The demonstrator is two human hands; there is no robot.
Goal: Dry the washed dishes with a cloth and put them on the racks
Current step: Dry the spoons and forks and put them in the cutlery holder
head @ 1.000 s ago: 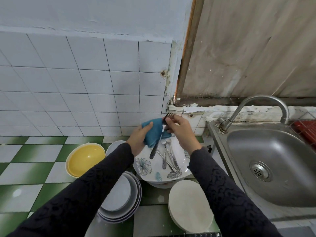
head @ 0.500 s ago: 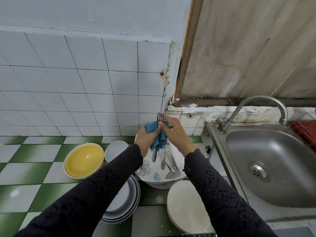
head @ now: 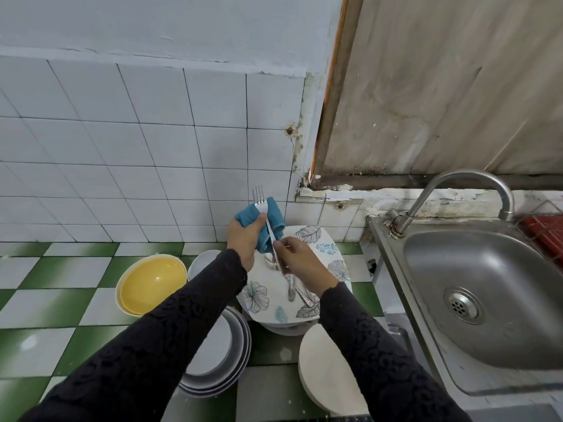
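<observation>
1. Head view: the left hand [head: 243,239] grips a blue cloth [head: 274,217], which is bunched around the neck of a fork [head: 259,197].
2. The fork stands nearly upright in front of the tiled wall. Its tines point up and are clear of the cloth.
3. The right hand [head: 301,263] pinches the fork's handle low down between thumb and fingertips, just below the cloth.
4. Both hands are held over a leaf-patterned plate [head: 332,248]. The plate rests on other dishes on the green-and-white tiled counter [head: 45,303].
5. More cutlery [head: 292,289] lies on that plate, partly hidden by the right wrist.
6. Left of the plate sits a yellow bowl [head: 152,284], open side up. A small white bowl [head: 202,263] is just beside it.
7. Nearer the camera, a stack of grey plates [head: 222,354] lies partly under the left sleeve. A pale dish [head: 326,370] lies upside down to its right.
8. A steel sink [head: 487,300] is right of the counter, with a curved tap [head: 469,175] arching over its back edge.
</observation>
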